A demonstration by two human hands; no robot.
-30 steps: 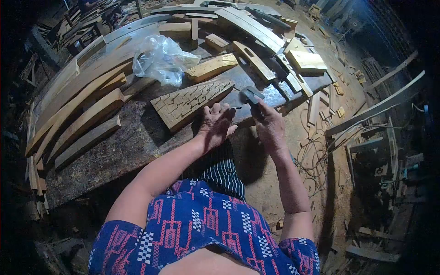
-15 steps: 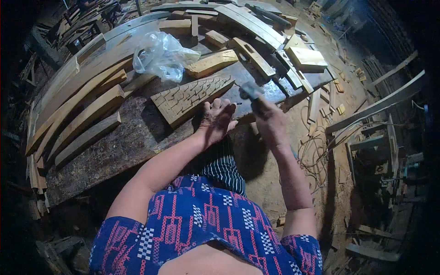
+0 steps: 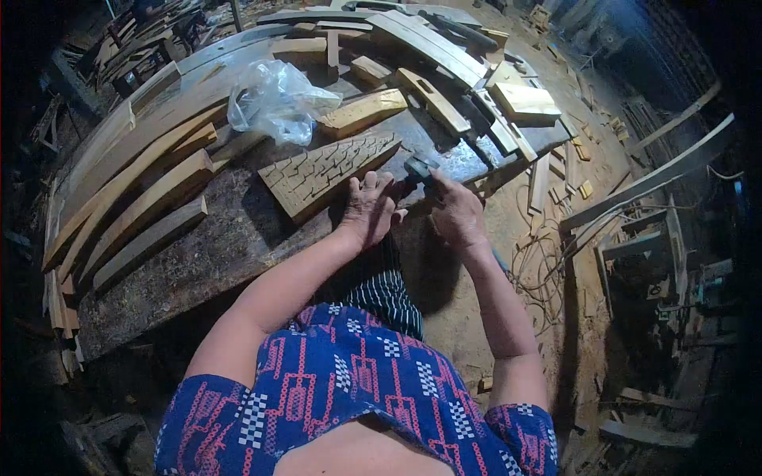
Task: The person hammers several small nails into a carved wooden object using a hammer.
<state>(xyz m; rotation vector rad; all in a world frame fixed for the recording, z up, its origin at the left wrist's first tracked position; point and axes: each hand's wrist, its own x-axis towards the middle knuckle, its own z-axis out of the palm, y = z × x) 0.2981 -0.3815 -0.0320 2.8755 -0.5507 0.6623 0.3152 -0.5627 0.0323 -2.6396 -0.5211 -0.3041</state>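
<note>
My right hand [image 3: 460, 218] is closed around a hammer [image 3: 421, 166]; its dark round head is over the bench beside my left fingertips. My left hand [image 3: 370, 210] rests at the bench's near edge with its fingers bent, and a thin dark thing shows near its fingertips, mostly hidden by the hammer and fingers. Just beyond my left knuckles lies a tapered wooden block [image 3: 329, 170], its top covered in carved or drawn wavy dark lines. The block lies flat on the dark workbench [image 3: 198, 258].
A crumpled clear plastic bag [image 3: 278, 103] and a short wood piece [image 3: 363, 113] sit behind the block. Curved planks [image 3: 151, 206] line the bench's left side. More timber [image 3: 524, 101] is stacked at the back right. Cables [image 3: 540, 262] and wood scraps litter the floor to the right.
My right hand has come down and slightly left with the hammer, whose head is now closer to my left fingertips. My left hand stays beside the block.
</note>
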